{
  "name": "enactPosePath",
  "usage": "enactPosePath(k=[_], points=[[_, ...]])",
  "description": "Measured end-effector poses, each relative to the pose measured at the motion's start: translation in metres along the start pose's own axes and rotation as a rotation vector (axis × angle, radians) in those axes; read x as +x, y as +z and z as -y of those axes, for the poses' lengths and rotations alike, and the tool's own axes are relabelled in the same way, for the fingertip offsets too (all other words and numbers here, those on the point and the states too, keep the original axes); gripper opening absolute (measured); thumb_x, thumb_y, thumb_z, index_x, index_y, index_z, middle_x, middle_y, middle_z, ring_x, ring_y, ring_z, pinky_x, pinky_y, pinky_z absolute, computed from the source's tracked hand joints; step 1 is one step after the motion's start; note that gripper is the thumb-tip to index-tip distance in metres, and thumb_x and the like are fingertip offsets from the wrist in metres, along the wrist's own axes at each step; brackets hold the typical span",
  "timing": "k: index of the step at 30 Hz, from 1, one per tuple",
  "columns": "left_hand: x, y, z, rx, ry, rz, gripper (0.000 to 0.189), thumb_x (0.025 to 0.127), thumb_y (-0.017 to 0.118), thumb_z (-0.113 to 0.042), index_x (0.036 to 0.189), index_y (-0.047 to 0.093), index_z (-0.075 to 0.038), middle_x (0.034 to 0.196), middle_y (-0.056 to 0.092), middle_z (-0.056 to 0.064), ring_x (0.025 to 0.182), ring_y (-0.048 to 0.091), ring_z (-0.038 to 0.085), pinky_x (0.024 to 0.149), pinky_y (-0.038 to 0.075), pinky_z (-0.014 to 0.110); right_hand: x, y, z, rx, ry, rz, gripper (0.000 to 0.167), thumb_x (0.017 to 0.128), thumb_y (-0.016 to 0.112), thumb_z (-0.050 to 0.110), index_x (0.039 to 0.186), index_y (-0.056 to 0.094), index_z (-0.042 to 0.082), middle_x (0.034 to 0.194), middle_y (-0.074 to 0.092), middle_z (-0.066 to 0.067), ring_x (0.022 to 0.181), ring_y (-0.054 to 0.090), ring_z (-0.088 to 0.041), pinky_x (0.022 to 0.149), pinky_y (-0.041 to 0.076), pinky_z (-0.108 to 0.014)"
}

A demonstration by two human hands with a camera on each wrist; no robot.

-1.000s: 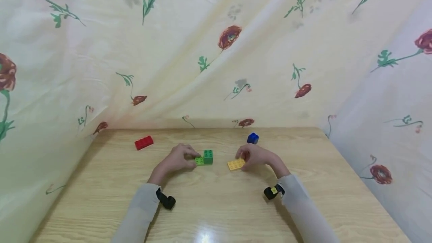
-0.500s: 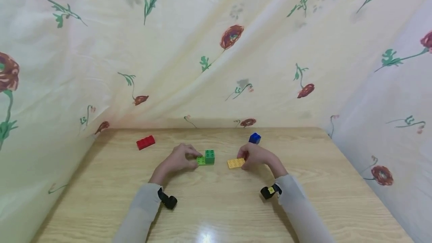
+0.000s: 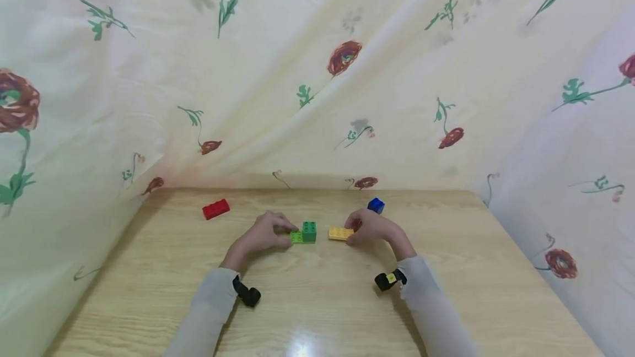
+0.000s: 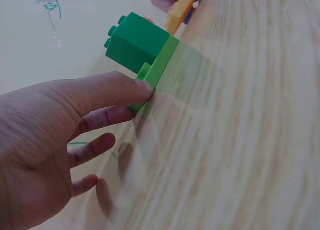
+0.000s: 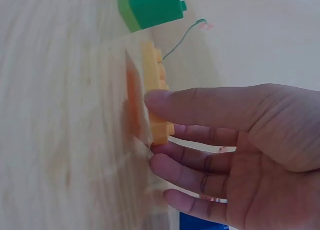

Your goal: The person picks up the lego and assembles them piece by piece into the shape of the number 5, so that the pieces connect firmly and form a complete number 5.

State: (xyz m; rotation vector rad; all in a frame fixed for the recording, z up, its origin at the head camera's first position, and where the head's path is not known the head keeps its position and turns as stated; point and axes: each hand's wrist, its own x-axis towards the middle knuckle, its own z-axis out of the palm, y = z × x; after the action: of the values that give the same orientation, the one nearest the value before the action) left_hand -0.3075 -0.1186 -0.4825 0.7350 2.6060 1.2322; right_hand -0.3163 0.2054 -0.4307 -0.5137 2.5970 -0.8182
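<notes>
While the left hand (image 3: 263,233) pinches the light-green plate (image 3: 296,237), the right hand (image 3: 373,226) grips the yellow plate (image 3: 338,233). The latter points lengthwise at the dark-green brick (image 3: 309,231), near but apart.

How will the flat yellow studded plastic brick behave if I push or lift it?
The flat yellow studded plastic brick looks stiff: it shows no bend in the pinch of the right hand. Being thin and small, it is probably light. Its low, straight-edged shape suggests it would slide rather than roll.
</notes>
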Motion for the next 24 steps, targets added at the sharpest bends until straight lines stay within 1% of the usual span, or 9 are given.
enactPosePath(k=[3,4,6,9,13,18,20,24], points=[[0.0,0.005,-0.001,-0.015,-0.017,0.02,0.033,0.083,0.082,-0.013,0.115,0.079,-0.023,0.114,0.072,-0.005,0.113,0.053,0.018,0.099,0.043,0.044,0.001,0.003,0.001,0.027,-0.01,-0.031,0.025,0.085,0.082,0.013,0.105,0.071,0.005,0.1,0.068,-0.006,0.09,0.059,-0.019,0.082,0.052,-0.034],[0.0,0.006,0.0,-0.007,-0.012,0.022,0.033,0.083,0.082,-0.014,0.115,0.079,-0.023,0.114,0.072,-0.006,0.113,0.053,0.017,0.099,0.042,0.044,0.002,0.003,0.002,0.034,-0.021,-0.045,0.025,0.085,0.082,0.013,0.106,0.071,0.005,0.101,0.068,-0.006,0.091,0.06,-0.019,0.082,0.052,-0.034],[0.001,0.008,0.001,-0.001,-0.003,0.021,0.033,0.083,0.082,-0.014,0.115,0.079,-0.023,0.114,0.072,-0.006,0.113,0.053,0.017,0.099,0.043,0.044,0.006,0.005,0.003,0.046,-0.059,-0.071,0.025,0.086,0.081,0.014,0.107,0.071,0.005,0.102,0.069,-0.007,0.092,0.061,-0.019,0.083,0.053,-0.034],[0.003,0.009,0.002,-0.009,0.0,0.018,0.033,0.083,0.082,-0.013,0.115,0.079,-0.023,0.113,0.072,-0.006,0.113,0.055,0.017,0.099,0.044,0.044,0.011,0.005,0.006,0.057,-0.137,-0.099,0.027,0.089,0.079,0.015,0.111,0.071,0.002,0.105,0.07,-0.011,0.093,0.063,-0.019,0.083,0.054,-0.032],[0.003,0.007,0.003,-0.024,-0.004,0.014,0.034,0.083,0.081,-0.012,0.114,0.079,-0.022,0.113,0.072,-0.005,0.113,0.056,0.018,0.1,0.044,0.045,0.017,0.006,0.013,0.081,-0.197,-0.13,0.033,0.091,0.077,0.017,0.118,0.07,-0.002,0.107,0.072,-0.013,0.094,0.065,-0.02,0.079,0.054,-0.028],[0.002,0.002,0.003,-0.009,0.011,0.01,0.034,0.082,0.082,-0.011,0.115,0.079,-0.021,0.112,0.073,-0.004,0.112,0.057,0.018,0.1,0.045,0.044,0.019,0.008,0.02,0.159,-0.24,-0.164,0.035,0.094,0.074,0.017,0.123,0.069,-0.002,0.109,0.072,-0.015,0.094,0.065,-0.02,0.077,0.054,-0.027],[0.002,0.001,0.003,-0.005,0.013,0.011,0.034,0.083,0.082,-0.012,0.115,0.079,-0.02,0.112,0.073,-0.004,0.112,0.056,0.018,0.1,0.045,0.044,0.02,0.009,0.022,0.187,-0.263,-0.172,0.034,0.095,0.072,0.015,0.124,0.068,-0.002,0.11,0.071,-0.015,0.096,0.064,-0.021,0.08,0.054,-0.029],[0.001,-0.001,0.002,-0.011,0.002,0.017,0.033,0.084,0.082,-0.012,0.116,0.079,-0.02,0.114,0.072,-0.003,0.114,0.056,0.019,0.101,0.044,0.045,0.022,0.013,0.023,0.206,-0.313,-0.185,0.031,0.097,0.07,0.014,0.125,0.068,-0.001,0.113,0.071,-0.016,0.099,0.064,-0.022,0.087,0.054,-0.034]])
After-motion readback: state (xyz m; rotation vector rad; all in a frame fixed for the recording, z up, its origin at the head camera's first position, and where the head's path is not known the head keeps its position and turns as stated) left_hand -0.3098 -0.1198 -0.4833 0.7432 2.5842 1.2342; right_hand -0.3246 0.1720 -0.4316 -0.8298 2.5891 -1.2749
